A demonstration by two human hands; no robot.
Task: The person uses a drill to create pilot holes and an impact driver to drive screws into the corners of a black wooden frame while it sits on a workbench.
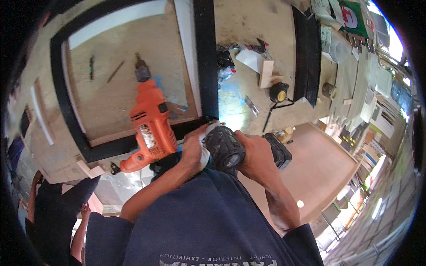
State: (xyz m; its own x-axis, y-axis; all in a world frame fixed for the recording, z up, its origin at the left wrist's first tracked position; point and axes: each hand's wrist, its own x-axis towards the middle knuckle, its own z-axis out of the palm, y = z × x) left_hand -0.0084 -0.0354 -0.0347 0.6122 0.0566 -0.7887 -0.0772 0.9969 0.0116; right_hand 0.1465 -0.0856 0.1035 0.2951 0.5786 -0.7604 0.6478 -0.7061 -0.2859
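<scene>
The right hand was wrapped around a black drill at a black frame's corner; the left hand, its grip hidden, adjoined an orange drill.

I am losing the handle of the cordless drill behind the right hand; the black frame is running past the top edge, a co-worker past the lower.

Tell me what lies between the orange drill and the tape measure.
From the orange drill toward the tape measure, the head view shows the frame's white-edged black bar, then blue-stained tabletop and a small flat metallic tool.
</scene>
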